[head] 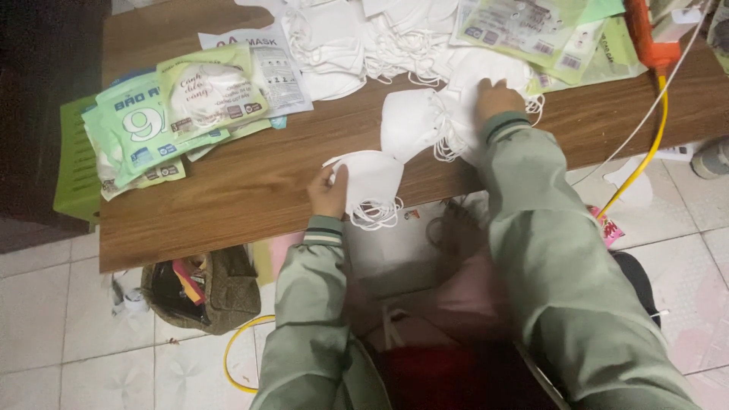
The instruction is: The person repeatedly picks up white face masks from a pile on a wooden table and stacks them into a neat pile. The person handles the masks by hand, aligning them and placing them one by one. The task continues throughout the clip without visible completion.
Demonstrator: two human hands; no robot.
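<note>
Two hands are at work: the left hand (328,193) and the right hand (495,99). One wooden table (250,190) carries roughly five printed mask packets (209,91); the loose white masks (410,121) overlap too much to count.

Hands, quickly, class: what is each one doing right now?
Left hand: closed on a folded white face mask.
Right hand: resting on a pile of white masks; grip cannot be told.

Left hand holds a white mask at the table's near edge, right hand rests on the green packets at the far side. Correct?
Not quite. In the head view the right hand rests on the pile of white masks, not green packets. The left hand does hold a white mask at the table's near edge.
</note>
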